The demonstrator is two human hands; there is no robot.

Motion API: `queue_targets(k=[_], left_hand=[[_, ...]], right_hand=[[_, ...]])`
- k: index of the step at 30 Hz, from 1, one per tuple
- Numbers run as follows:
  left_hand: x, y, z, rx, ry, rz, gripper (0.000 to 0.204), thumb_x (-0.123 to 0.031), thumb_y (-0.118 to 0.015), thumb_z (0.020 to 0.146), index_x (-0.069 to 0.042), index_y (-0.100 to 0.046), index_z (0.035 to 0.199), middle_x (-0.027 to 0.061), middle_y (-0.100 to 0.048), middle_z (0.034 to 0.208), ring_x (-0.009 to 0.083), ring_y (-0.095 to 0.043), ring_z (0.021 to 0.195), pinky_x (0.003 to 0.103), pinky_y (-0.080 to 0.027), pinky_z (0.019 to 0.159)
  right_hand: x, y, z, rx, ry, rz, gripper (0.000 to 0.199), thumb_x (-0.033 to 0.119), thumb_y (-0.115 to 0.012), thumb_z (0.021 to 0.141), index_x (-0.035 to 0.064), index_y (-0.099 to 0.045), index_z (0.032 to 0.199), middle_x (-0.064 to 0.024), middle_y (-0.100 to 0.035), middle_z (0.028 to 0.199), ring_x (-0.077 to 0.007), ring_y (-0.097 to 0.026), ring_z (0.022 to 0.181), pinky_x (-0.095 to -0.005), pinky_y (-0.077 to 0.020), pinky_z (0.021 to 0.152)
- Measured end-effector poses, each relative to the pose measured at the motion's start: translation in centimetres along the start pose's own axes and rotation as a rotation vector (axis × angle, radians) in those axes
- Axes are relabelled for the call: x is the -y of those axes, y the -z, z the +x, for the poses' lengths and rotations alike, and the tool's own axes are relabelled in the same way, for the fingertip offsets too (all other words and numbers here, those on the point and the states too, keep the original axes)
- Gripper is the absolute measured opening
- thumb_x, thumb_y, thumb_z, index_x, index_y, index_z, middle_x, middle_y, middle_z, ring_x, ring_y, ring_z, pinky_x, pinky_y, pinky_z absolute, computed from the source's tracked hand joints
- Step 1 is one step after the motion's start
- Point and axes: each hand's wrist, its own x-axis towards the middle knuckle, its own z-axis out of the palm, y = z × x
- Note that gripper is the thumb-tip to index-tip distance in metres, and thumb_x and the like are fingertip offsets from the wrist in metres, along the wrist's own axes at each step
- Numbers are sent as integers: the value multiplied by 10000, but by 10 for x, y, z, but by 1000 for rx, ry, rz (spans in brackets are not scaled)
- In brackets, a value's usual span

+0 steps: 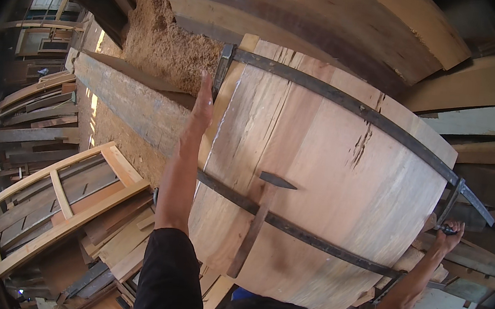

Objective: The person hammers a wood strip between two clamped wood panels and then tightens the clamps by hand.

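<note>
A wide panel of joined wooden boards (pixel 322 144) lies before me, with cracks along its grain. Two dark metal bar clamps cross it: a far bar clamp (pixel 350 107) and a near bar clamp (pixel 317 243). At the panel's left edge, my left hand (pixel 203 100) has its fingers stretched out beside a narrow wooden strip (pixel 223 106), just below the far clamp's end jaw. My right hand (pixel 449 235) is closed round the screw handle of the far clamp at the right. A hammer (pixel 253 234) with a wooden handle rests on the panel across the near clamp.
Sawdust (pixel 168 48) is heaped beyond the panel's left corner, beside a long plank (pixel 132 98). At lower left, a wooden frame (pixel 64 207) leans over loose offcuts. Large boards (pixel 312 15) lie behind the panel, and more timber (pixel 477 122) is stacked at right.
</note>
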Motion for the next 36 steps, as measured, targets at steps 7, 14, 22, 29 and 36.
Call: queue_targets(k=[7, 14, 22, 29, 36], left_hand=[[-13, -24, 2, 22, 56, 56, 961, -697, -289, 952, 9, 4, 1534, 157, 6, 1623, 241, -10, 1498, 360, -18, 1199], [0, -10, 5, -115, 106, 173, 878, -679, -310, 962, -29, -184, 1539, 125, -262, 1565, 269, -309, 1413, 383, -258, 1153], [16, 16, 24, -221, -105, 900, 834, -625, -167, 996, 33, -246, 1502, 249, -296, 1535, 355, -305, 1424, 398, -257, 1154], [15, 16, 21, -200, -183, 917, 852, -621, -125, 999, 64, -191, 1501, 270, -225, 1553, 368, -248, 1444, 391, -194, 1183], [17, 9, 18, -154, -86, 887, 854, -608, -113, 1003, 87, -148, 1499, 258, -169, 1573, 356, -191, 1464, 395, -151, 1198]], right_hand=[[2, -1, -12, -190, 53, -46, 289, 160, -564, 959, 139, -430, 703, 37, -407, 615, -97, -443, 555, -286, -449, 543], [-35, -43, -25, -85, 23, 58, 226, 232, -556, 969, 116, -483, 789, 53, -422, 648, -103, -441, 588, -299, -469, 616], [-43, -46, -26, 238, 13, 374, 138, 204, -575, 946, 76, -571, 893, 56, -482, 661, -104, -475, 632, -309, -437, 627], [-38, -57, -34, 26, 33, 283, 198, 188, -563, 949, 125, -522, 766, 66, -449, 629, -96, -448, 576, -289, -418, 570], [-29, -53, -32, -215, 92, 95, 236, 195, -561, 947, 164, -463, 735, 69, -428, 612, -87, -465, 550, -287, -435, 534]])
